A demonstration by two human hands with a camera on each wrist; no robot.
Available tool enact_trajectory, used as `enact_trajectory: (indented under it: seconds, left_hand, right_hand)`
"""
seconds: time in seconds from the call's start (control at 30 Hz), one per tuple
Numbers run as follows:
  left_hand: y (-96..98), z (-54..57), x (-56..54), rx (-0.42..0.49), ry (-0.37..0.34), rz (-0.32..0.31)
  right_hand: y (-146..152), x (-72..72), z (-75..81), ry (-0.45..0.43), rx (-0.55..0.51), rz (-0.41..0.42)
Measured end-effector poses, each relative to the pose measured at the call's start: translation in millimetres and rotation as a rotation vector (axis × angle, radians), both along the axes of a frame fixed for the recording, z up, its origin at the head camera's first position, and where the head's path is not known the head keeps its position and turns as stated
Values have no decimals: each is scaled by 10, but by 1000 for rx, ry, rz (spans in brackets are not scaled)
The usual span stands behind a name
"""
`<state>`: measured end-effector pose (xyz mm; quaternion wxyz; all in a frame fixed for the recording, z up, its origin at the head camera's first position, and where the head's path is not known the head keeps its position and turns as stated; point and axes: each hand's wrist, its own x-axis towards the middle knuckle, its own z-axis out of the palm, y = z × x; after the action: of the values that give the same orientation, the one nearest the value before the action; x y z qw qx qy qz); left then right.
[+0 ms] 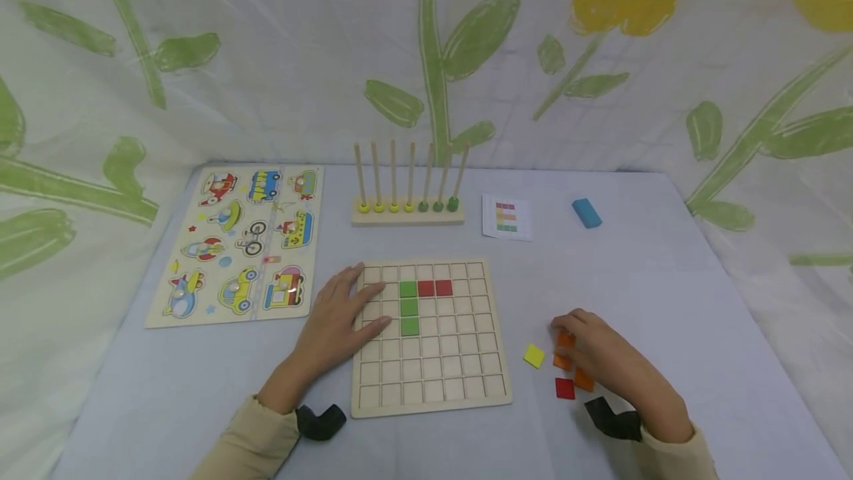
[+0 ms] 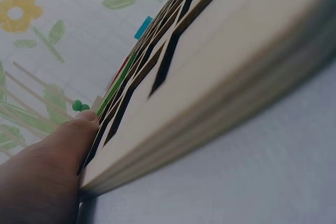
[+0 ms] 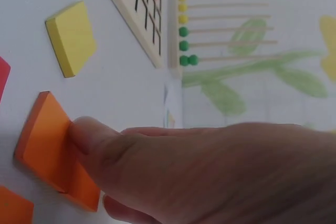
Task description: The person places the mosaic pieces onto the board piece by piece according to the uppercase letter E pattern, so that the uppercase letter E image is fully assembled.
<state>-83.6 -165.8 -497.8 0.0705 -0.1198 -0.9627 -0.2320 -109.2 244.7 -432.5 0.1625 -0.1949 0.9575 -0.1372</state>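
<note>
My left hand (image 1: 341,315) lies with spread fingers on the left edge of a wooden grid board (image 1: 433,408); its thumb (image 2: 86,115) touches the board's surface. Three green tiles (image 1: 409,307) stand in a column on the grid, with two red tiles (image 1: 435,288) to the right of the top one. Over several orange tiles (image 3: 44,140) to the right of the board, my right hand (image 1: 596,347) has bent fingers, and its thumb touches one tile. Whether it pinches that tile is hidden. Beside them lie a yellow tile (image 1: 534,355) and a red tile (image 1: 565,389).
Behind the board stands a wooden peg rack (image 1: 408,218) with yellow and green beads. A pattern card (image 1: 506,218) and a blue block (image 1: 587,213) are to its right. The vehicle picture puzzle (image 1: 243,243) lies at the left. A flower-printed cloth (image 1: 300,58) hangs behind the table.
</note>
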Motion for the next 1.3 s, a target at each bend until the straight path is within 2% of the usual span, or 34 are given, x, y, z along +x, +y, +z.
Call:
enact_trajectory:
  seconds: [0.23, 0.67, 0.97, 1.2, 1.3]
  left_hand:
    - [3, 7, 11, 2, -4, 1]
    - [4, 23, 15, -2, 4, -3]
    - [-7, 26, 14, -2, 14, -5]
    - [-15, 6, 11, -2, 13, -8]
    - [-11, 5, 6, -3, 14, -13]
  right_hand:
    - [20, -63, -71, 44, 9, 19]
    - [105, -189, -119, 126, -11, -15]
    - [214, -126, -58, 13, -14, -64]
    - [241, -114, -81, 25, -61, -35]
    - [255, -76, -60, -6, -60, -26]
